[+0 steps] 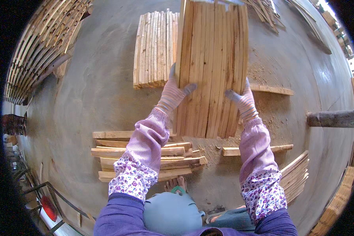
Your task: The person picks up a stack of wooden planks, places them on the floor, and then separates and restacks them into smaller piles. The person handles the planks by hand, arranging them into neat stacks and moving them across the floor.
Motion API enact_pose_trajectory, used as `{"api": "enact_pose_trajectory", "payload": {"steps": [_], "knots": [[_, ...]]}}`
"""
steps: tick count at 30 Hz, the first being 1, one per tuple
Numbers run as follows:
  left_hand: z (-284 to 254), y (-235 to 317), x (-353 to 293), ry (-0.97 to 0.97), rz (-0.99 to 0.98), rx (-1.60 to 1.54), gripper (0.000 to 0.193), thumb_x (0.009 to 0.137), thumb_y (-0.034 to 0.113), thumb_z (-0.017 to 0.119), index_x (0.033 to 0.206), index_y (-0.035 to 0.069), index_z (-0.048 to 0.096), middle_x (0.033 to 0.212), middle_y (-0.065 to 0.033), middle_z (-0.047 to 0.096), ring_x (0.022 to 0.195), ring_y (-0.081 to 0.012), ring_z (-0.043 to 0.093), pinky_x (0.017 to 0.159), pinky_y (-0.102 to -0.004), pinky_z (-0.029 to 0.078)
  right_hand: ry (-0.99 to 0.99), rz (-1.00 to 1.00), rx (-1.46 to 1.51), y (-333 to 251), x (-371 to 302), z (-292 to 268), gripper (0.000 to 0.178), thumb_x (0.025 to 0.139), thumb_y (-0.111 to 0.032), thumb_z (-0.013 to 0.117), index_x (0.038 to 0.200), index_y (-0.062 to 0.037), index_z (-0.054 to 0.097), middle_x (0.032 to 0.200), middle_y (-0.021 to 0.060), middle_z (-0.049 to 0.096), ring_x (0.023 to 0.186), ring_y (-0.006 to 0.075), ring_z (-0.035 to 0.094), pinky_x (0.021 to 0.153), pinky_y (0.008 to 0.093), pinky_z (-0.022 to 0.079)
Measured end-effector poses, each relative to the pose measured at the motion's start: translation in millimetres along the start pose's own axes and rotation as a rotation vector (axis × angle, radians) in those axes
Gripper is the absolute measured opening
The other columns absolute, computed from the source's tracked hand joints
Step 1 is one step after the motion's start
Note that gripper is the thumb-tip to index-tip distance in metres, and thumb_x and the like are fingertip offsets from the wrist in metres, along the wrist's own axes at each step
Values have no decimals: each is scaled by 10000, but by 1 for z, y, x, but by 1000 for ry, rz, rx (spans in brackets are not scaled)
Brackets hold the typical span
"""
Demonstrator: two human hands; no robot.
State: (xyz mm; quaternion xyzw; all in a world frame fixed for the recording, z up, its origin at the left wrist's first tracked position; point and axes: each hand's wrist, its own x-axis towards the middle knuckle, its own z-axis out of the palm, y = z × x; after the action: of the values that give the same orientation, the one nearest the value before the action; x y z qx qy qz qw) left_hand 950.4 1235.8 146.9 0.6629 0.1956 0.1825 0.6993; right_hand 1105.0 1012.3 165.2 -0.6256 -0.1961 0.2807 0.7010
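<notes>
Between my hands is a bundle of wooden slats (211,70), pressed side by side into one block with their long edges running away from me. My left hand (174,91), in a striped glove with grey fingertips, is closed on the block's left side, its thumb lying over the near face. On the right side my right hand (244,100), gloved alike, clamps the block with its thumb on the face. The other fingers of both hands are mostly hidden behind the wood. Just left of the block, a second stack of slats (155,49) lies on the floor.
Loose wooden strips (145,153) lie in a pile before my feet. A short strip (263,150) and a slanted bundle (295,175) are at right. A large slat stack (43,47) rises far left. A grey post (332,118) juts in from the right over the concrete floor (106,94).
</notes>
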Motion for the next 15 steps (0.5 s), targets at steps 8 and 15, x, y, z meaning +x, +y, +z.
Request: {"api": "enact_pose_trajectory", "payload": {"steps": [8,15], "knots": [[-109,-21,33,150,-116,141,1289,620,514,886,1571,67,140,1564,-211,326,1478,-339,258,1227,-420,230,-126,73,9,31,77,92,966,698,-145,906,1494,-62,365,1390,86,545,1251,234,540,1037,375,458],[-206,3,138,232,-306,493,1215,696,725,723,1578,102,168,1559,-235,326,1470,-372,276,1211,-463,263,-224,155,-138,29,210,165,981,749,-291,888,1506,-26,323,1382,145,557,1259,255,535,1088,385,416]]}}
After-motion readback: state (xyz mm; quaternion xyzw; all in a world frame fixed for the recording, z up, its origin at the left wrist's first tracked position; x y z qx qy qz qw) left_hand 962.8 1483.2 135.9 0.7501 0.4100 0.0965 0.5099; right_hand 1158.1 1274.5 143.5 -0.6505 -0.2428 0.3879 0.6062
